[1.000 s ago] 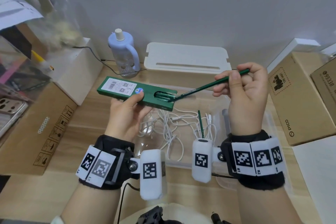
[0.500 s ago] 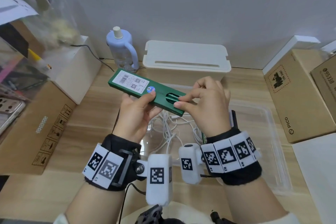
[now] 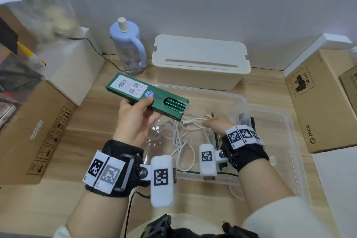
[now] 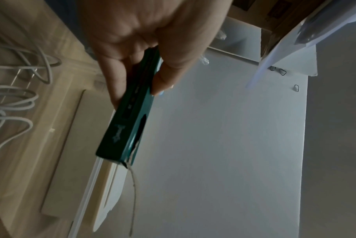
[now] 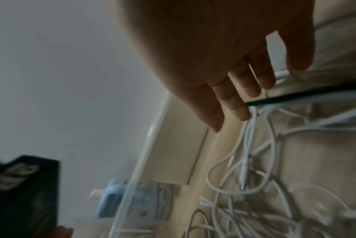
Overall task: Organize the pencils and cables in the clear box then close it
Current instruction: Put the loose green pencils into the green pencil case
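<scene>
Head view: high, looking forward and down on both wrists, the left hand (image 3: 135,120) raised outside the clear box (image 3: 286,121), the right hand (image 3: 218,124) down inside it. Left wrist view: very close, along the palm and fingers (image 4: 116,77), toward the wall beyond. Right wrist view: equally close along its fingers (image 5: 234,103); all three share the white cables (image 3: 179,135) below the hands.

The green pencil box (image 3: 143,95) was up in the air over the clear box's (image 3: 286,121) back-left corner, open end showing pencils. White cables (image 3: 179,135) lay tangled inside, plus a loose green pencil (image 5: 307,96).
</scene>
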The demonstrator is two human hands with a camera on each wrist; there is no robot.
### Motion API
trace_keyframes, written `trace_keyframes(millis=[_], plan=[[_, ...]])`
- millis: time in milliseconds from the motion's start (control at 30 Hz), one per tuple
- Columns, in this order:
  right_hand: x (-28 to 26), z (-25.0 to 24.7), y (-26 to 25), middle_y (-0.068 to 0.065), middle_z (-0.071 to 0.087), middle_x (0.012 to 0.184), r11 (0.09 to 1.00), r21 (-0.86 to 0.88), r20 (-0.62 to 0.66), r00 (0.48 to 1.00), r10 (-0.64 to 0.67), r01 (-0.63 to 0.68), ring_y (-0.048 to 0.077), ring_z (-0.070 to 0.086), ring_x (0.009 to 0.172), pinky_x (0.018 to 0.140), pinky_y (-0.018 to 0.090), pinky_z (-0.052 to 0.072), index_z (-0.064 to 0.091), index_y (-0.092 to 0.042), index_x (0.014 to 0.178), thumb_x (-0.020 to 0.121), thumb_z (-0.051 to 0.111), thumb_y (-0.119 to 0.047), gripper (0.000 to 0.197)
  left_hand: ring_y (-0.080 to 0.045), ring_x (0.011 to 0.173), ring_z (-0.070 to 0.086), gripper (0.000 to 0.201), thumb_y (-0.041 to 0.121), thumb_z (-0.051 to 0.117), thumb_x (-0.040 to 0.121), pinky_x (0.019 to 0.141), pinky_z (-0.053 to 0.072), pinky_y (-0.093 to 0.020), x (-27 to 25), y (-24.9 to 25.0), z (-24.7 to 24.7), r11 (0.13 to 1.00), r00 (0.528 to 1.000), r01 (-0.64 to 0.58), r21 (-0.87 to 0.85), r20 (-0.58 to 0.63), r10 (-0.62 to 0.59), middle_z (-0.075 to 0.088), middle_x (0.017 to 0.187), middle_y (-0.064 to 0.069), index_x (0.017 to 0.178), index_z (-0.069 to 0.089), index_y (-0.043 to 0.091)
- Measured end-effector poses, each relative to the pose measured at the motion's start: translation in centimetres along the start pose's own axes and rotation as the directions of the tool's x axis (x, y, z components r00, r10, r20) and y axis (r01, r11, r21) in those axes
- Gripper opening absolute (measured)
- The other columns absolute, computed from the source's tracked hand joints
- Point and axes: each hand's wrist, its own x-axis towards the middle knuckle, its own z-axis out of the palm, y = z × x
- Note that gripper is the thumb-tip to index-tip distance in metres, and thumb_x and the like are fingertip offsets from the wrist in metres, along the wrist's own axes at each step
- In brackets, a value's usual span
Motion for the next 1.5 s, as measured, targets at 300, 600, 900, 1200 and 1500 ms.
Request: trace_keyframes(millis=[300, 600, 900, 1200, 1500], plan=[[1.7, 0.4, -0.1, 0.017, 0.052, 0.129, 0.988, -0.089, 0.029, 0.992, 0.126, -0.123, 0.030, 0.052, 0.113, 0.096, 0.033, 0.041, 0.048, -0.001, 0.126, 0.092, 0.050, -0.033, 0.047, -0.024, 0.092, 0.065, 0.040, -0.007, 0.047, 0.089, 0.065, 0.060, -0.034, 0.4, 0.3, -0.7, 1.000, 0.999, 0.017, -0.005, -0.030, -0.017, 0.062, 0.111, -0.014, 0.127, 0.041, 0.006], [-3.5, -2.7, -0.1, 0.000, 0.070, 0.086, 0.937, 0.174, -0.514, 0.840, -0.176, 0.303, 0.016, 0.062, 0.078, 0.081, 0.033, 0.051, 0.067, -0.026, 0.070, 0.077, 0.068, -0.007, 0.021, -0.027, 0.101, 0.064, 0.045, -0.007, 0.048, 0.089, 0.067, 0.060, -0.036, -0.1, 0.5, -0.8, 1.000, 1.000, 0.019, -0.025, -0.023, -0.019, 0.060, 0.118, -0.017, 0.132, 0.039, 0.004], [-12.5, -5.5, -3.9, 0.002, 0.059, 0.085, 0.269, 0.539, -0.703, 0.602, -0.378, 0.798, 0.014, 0.068, 0.072, 0.063, 0.023, 0.056, 0.027, -0.025, 0.136, 0.082, 0.056, 0.009, 0.070, -0.020, 0.081, 0.070, 0.035, -0.007, 0.049, 0.089, 0.064, 0.060, -0.032, -1.4, 0.4, -0.3, 1.000, 1.000, -0.003, 0.003, 0.019, 0.003, 0.063, 0.107, -0.014, 0.121, 0.043, 0.006], [-11.0, -2.9, -3.5, 0.004, 0.064, 0.074, 0.450, 0.410, -0.688, 0.593, -0.419, 0.793, 0.008, 0.067, 0.060, 0.057, 0.019, 0.055, 0.055, -0.023, 0.089, 0.094, 0.043, -0.006, 0.022, -0.028, 0.100, 0.064, 0.041, -0.006, 0.049, 0.089, 0.068, 0.060, -0.037, -2.0, 1.2, -0.5, 0.994, 0.998, -0.048, -0.100, -0.041, 0.045, 0.059, 0.120, -0.021, 0.128, 0.041, 0.004], [-11.0, -0.8, -3.5, -0.007, 0.066, 0.057, 0.701, 0.202, -0.403, 0.710, -0.577, 0.684, -0.003, 0.053, 0.047, 0.054, 0.012, 0.044, 0.067, -0.018, 0.059, 0.067, 0.079, -0.023, 0.015, -0.022, 0.090, 0.070, 0.042, -0.006, 0.049, 0.089, 0.068, 0.059, -0.034, -2.8, 0.7, 0.6, 0.997, 0.995, -0.046, -0.064, 0.083, 0.051, 0.064, 0.112, -0.015, 0.129, 0.042, 0.006]])
